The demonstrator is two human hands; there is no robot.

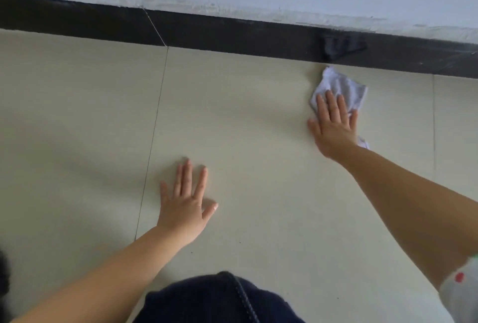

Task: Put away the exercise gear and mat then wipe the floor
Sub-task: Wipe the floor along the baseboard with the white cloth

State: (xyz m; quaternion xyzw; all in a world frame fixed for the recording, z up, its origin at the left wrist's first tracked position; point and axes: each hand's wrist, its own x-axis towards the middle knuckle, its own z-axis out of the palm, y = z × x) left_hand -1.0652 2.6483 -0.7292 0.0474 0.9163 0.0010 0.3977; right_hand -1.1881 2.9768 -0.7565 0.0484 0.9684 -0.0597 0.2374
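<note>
Floor (258, 141) first: pale tiles running up to a dark baseboard (232, 35) at 12 o'clock, no mat or gear in sight, so I'd guess we're in the wiping part. Right hand (333, 126) at 2 o'clock lies flat with fingers straight, pressing a white cloth (344, 87) down near the baseboard. Left hand (185, 206) at 7 o'clock is spread flat on the tile, probably propping up the lean.

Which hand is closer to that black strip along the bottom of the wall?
Right. The right hand presses a cloth just short of the black strip; the left hand lies flat farther back.
</note>
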